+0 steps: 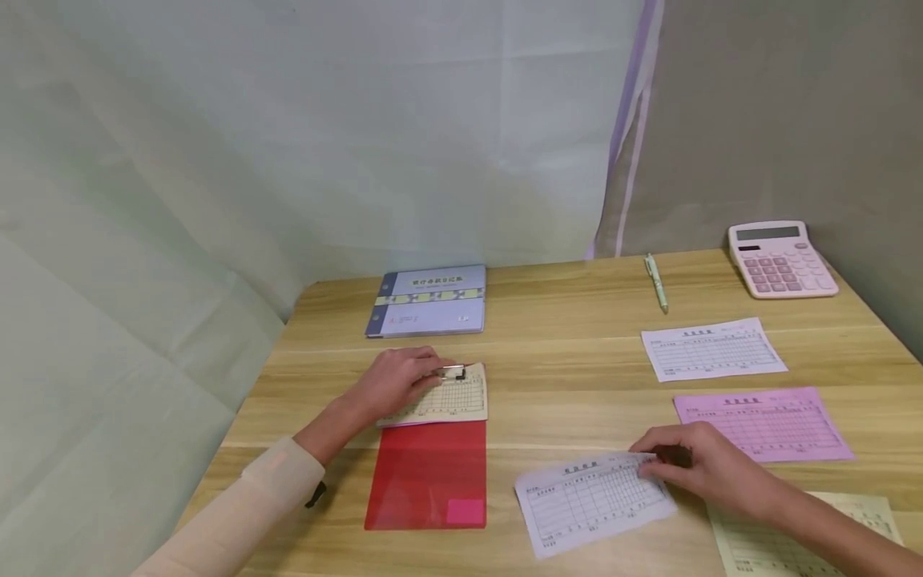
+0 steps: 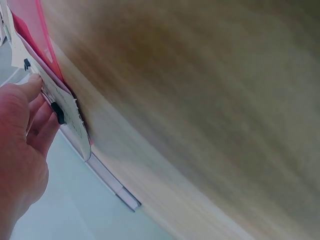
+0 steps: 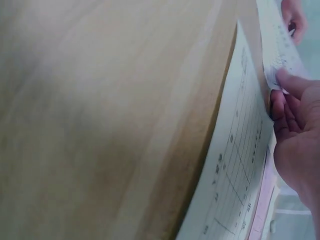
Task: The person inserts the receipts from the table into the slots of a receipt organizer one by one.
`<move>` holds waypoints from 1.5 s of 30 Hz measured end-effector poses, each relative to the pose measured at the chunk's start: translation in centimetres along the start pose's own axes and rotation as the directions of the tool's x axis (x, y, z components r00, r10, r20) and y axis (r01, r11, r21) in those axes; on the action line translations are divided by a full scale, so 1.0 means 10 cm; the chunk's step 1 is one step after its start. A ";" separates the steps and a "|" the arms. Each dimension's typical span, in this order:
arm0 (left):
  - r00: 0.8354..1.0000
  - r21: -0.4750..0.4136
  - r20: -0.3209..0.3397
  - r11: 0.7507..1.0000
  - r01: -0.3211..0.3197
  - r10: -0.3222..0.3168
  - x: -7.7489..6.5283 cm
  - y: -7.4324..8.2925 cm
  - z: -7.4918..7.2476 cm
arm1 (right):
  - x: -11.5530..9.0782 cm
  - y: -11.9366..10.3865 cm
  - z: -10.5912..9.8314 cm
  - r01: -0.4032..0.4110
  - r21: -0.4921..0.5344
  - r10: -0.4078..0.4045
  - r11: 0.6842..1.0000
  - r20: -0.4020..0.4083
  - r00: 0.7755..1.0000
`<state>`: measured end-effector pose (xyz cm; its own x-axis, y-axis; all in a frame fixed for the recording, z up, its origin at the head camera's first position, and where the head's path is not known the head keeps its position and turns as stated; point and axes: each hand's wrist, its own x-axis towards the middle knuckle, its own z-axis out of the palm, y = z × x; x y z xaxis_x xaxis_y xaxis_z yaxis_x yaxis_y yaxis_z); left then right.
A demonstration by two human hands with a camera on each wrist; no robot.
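A red clipboard (image 1: 425, 473) lies on the table with cream printed forms (image 1: 461, 401) under its metal clip (image 1: 453, 372). My left hand (image 1: 395, 381) is at the top of the board and grips the clip, its thumb on the near side and its fingers curled by the black ends, as the left wrist view shows. A white printed form (image 1: 587, 501) is pinched at its upper right corner between the thumb and fingers of my right hand (image 1: 710, 469). Under the right forearm lies a pale yellow form (image 1: 764, 541), partly covered.
Right of centre, a pink form (image 1: 767, 425) and another white form (image 1: 714, 350) lie flat. A light green pen (image 1: 656, 282) and a pink calculator (image 1: 782, 260) are at the back right. A blue-grey account book (image 1: 433, 303) sits behind the clipboard. Curtains (image 1: 461, 144) hang behind the table.
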<state>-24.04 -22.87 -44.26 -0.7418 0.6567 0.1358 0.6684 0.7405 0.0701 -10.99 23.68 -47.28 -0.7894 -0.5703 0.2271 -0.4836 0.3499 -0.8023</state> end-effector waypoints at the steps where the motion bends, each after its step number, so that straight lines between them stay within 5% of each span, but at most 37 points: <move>1: 1.000 0.002 0.000 1.000 -0.001 0.001 0.00 0.00 0.00 | 0.00 -0.02 0.00 -0.037 0.018 0.037 0.999 -0.011 0.999; 12: 1.000 0.004 0.003 1.000 -0.013 0.013 0.01 0.00 0.00 | 0.18 -0.16 -0.06 -0.298 0.161 0.308 0.941 -0.046 0.950; 22: 1.000 0.002 0.010 1.000 0.003 -0.003 0.00 0.03 -0.01 | 0.58 -0.31 -0.09 -0.432 0.407 0.437 0.805 0.085 0.895; 28: 1.000 0.002 0.013 1.000 0.007 -0.007 0.01 0.03 -0.02 | 0.88 -0.38 0.01 -0.477 0.342 0.476 0.810 0.093 0.875; 36: 1.000 -0.016 0.012 1.000 0.006 -0.006 0.01 0.02 -0.03 | 1.28 -0.44 0.23 -0.435 0.310 0.419 0.845 0.120 0.900; 45: 1.000 -0.010 0.023 1.000 0.011 -0.011 0.00 0.03 -0.05 | 1.66 -0.50 0.57 -0.459 0.228 0.455 0.859 0.073 0.887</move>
<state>-23.87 -22.71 -43.77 -0.7498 0.6521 0.1120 0.6609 0.7460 0.0813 -19.52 8.22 -42.61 -0.8930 -0.4011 -0.2040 0.0335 0.3929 -0.9190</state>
